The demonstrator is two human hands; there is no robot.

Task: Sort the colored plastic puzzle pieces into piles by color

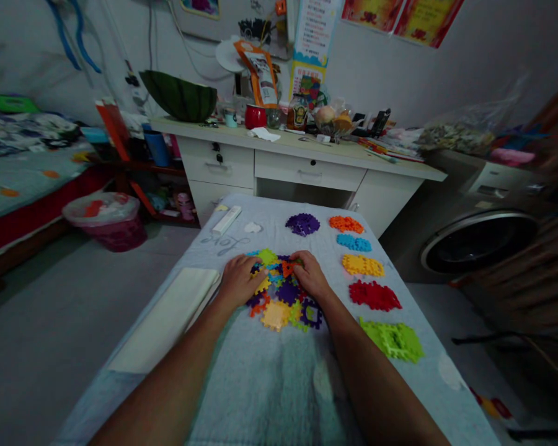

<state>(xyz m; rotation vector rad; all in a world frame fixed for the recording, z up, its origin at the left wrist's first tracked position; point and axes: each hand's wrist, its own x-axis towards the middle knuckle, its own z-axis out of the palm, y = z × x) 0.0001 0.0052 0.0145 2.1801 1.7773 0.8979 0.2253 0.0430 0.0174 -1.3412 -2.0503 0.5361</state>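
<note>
Mixed pile: interlocking plastic pieces point(288, 292) in several colours, mid-table between the hands.
Left hand: at the pile's left edge point(242, 280), fingers curled over pieces; cannot tell whether it grips any.
Right hand: at the far right edge point(310, 274), fingertips by an orange piece point(287, 268); whether pinched, cannot tell.
Grouped by colour: purple pile point(302, 224) far; orange pile point(346, 223), blue pile point(354, 242), yellow pile point(363, 265), red pile point(374, 295) and green pile point(391, 339) running far to near, right.
Progress: six colours seem separated; the mixed pile looks unsorted.
Writing: script on the tablecloth point(260, 396), apparently "Love"; wall poster point(314, 31) text too small to read.
</note>
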